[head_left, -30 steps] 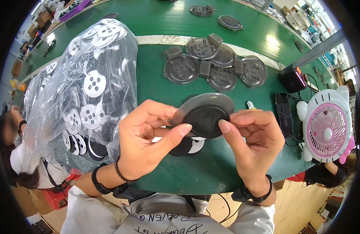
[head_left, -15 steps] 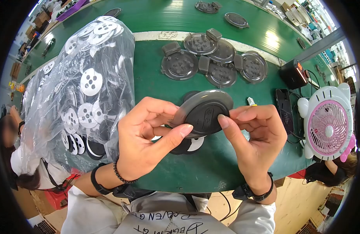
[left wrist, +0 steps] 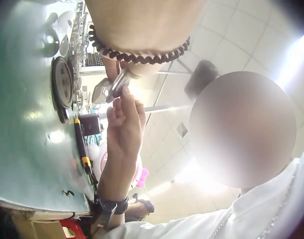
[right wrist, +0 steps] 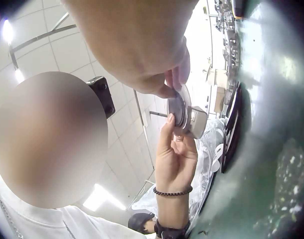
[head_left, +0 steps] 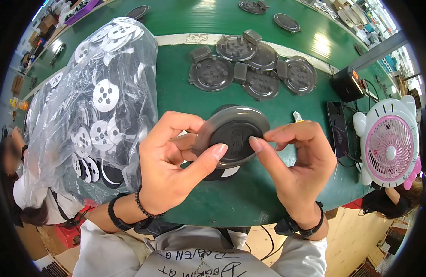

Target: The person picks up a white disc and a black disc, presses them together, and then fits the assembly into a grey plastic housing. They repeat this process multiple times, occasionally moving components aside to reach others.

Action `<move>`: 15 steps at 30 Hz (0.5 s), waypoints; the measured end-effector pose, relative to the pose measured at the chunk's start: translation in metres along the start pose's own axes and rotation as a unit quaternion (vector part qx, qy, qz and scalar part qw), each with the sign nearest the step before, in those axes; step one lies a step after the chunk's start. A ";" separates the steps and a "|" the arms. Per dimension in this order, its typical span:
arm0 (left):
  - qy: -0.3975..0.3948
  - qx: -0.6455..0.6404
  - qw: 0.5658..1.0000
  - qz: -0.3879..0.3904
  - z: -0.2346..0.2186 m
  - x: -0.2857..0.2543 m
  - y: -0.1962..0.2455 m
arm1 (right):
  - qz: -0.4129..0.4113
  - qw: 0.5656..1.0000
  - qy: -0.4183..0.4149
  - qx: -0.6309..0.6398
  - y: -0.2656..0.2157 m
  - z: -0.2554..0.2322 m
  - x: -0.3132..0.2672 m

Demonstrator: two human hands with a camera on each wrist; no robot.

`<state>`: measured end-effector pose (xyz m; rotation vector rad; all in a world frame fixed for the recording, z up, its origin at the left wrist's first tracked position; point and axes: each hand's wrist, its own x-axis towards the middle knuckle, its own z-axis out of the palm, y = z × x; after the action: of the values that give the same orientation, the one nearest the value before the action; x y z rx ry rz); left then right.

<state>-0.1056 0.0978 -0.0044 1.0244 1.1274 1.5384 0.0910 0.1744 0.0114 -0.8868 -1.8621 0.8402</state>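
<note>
Up off the green table [head_left: 268,203], both hands hold a round smoky see-through plastic cover [head_left: 213,120] with a black disc [head_left: 231,138] set in its face. My left hand [head_left: 173,164] grips the cover's left edge, thumb over the front and fingers behind. At the right edge, my right hand [head_left: 298,171] pinches the rim, its thumb tip lying on the black disc. A blocky part [right wrist: 198,122] juts from the cover's back in the right wrist view. Beneath, partly hidden, lie black and white discs [head_left: 217,175] on the table.
On the left stands a clear plastic bag [head_left: 146,60] of white and black holed discs. Several similar smoky covers [head_left: 210,74] lie at the back. A phone [head_left: 336,122], a black box [head_left: 348,85] and a pink-and-white fan [head_left: 388,143] are at the right.
The cover has shifted slightly left and turned a little in the hands. My right thumb and fingers have moved left with its rim; both hands keep their hold.
</note>
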 end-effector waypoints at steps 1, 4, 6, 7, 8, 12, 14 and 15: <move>-0.001 0.000 1.000 -0.001 0.000 0.000 -0.002 | -0.022 0.998 -0.007 -0.064 0.001 -0.002 0.001; 0.001 -0.015 0.999 0.030 -0.002 0.002 -0.006 | 0.053 0.995 0.042 0.073 0.003 0.006 0.008; -0.001 -0.033 0.999 0.007 -0.002 0.002 -0.006 | 0.065 0.992 0.034 0.104 0.005 0.012 0.010; -0.005 -0.035 0.999 0.008 -0.002 0.001 -0.006 | 0.076 0.987 0.023 0.137 0.006 0.014 0.009; -0.003 -0.036 0.999 0.001 -0.002 0.000 -0.006 | 0.075 0.988 0.026 0.133 0.006 0.014 0.007; 0.012 -0.022 1.000 -0.019 0.001 0.002 -0.001 | 0.050 0.990 -0.053 0.117 0.009 0.012 0.002; -0.011 0.010 1.000 -0.015 -0.003 0.002 -0.004 | 0.055 0.988 -0.058 0.129 0.013 0.011 0.002; -0.008 0.003 1.000 0.006 0.004 0.003 -0.005 | 0.057 0.987 -0.051 0.138 0.012 0.012 0.002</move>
<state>-0.1012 0.1023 -0.0078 1.0483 1.1179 1.5355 0.0824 0.1801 -0.0017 -0.7924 -1.7382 1.2026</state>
